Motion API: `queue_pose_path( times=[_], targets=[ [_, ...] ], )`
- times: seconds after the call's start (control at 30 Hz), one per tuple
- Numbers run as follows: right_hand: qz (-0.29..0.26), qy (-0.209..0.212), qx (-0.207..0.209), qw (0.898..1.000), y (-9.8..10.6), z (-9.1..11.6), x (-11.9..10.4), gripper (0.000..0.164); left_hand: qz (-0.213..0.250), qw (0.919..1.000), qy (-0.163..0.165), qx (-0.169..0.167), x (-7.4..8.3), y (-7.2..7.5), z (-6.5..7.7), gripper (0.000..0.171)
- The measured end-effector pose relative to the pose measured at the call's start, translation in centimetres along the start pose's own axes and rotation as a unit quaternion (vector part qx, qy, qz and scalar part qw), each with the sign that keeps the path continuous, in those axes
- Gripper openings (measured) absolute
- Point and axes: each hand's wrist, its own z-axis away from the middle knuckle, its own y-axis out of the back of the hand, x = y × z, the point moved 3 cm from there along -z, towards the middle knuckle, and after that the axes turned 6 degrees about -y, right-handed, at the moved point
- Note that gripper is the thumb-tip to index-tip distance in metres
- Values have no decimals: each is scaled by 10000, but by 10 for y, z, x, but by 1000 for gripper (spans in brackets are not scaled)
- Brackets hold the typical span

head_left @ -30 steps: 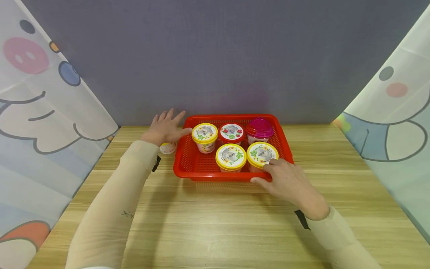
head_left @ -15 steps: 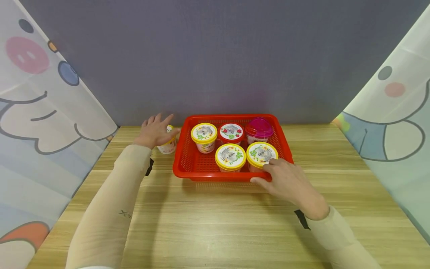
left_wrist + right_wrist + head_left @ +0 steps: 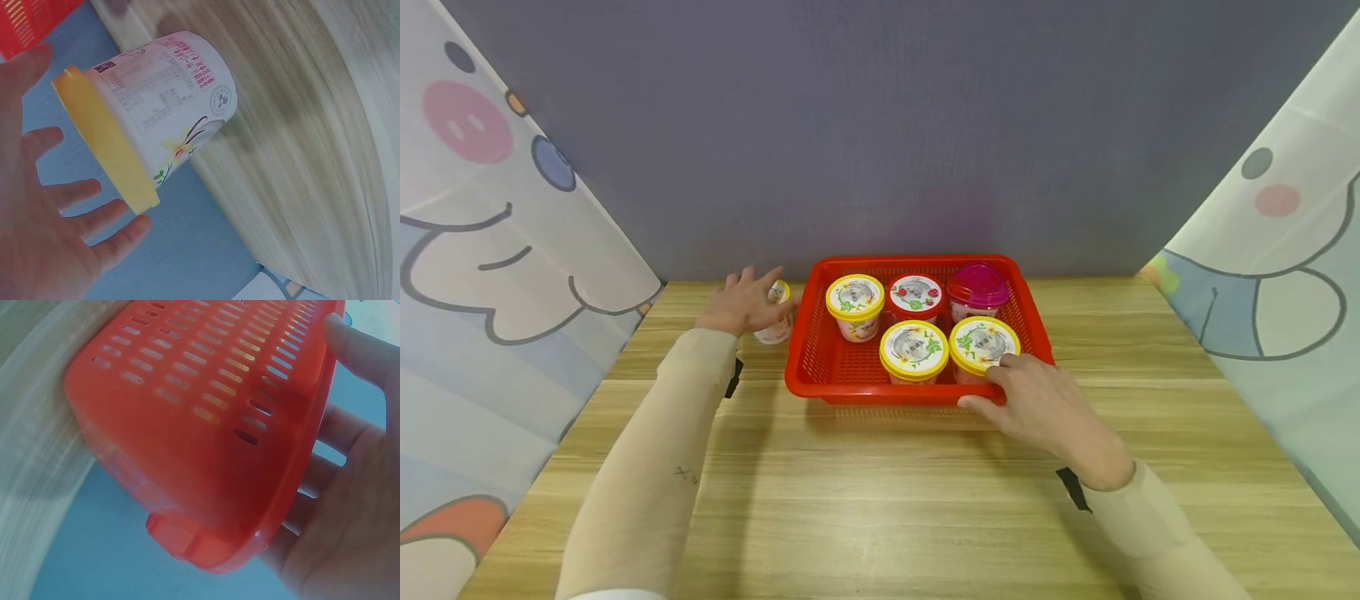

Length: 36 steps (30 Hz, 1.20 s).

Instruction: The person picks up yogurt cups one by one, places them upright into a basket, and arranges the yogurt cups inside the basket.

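A red plastic basket (image 3: 850, 390) holds several ice cream tubs. Those with yellow lids are a back-left tub (image 3: 855, 300), a front-middle tub (image 3: 914, 350) and a front-right tub (image 3: 984, 343). My right hand (image 3: 1048, 408) holds the basket's front-right rim, thumb outside and fingers over the edge; in the right wrist view the fingers pass behind the red wall (image 3: 206, 425). Left of the basket, another yellow-lidded tub (image 3: 165, 94) stands upright on the table. My left hand (image 3: 743, 302) reaches over it, fingers spread around the lid, partly hiding it in the head view.
Also in the basket are a red-lidded tub (image 3: 916, 296) and a tub with a domed magenta lid (image 3: 979, 286). The wooden table (image 3: 880, 500) meets a grey wall (image 3: 880, 133) right behind the basket. Cartoon-printed sheets flank both sides.
My left hand has moved from beside the basket's left rim leftward and slightly down, over the lone tub. The right hand stays on the basket rim.
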Motion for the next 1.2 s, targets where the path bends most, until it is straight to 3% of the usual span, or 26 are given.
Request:
queue_pose_path(
  times=[0.7, 1.2],
  targets=[
    [11, -6, 10, 10000, 2, -1, 0, 49, -330, 9992, 205, -135, -2, -10, -15, 75],
    [8, -33, -4, 10000, 1, -1, 0, 49, -275, 9995, 93, -123, 1, -11, -12, 67]
  ],
)
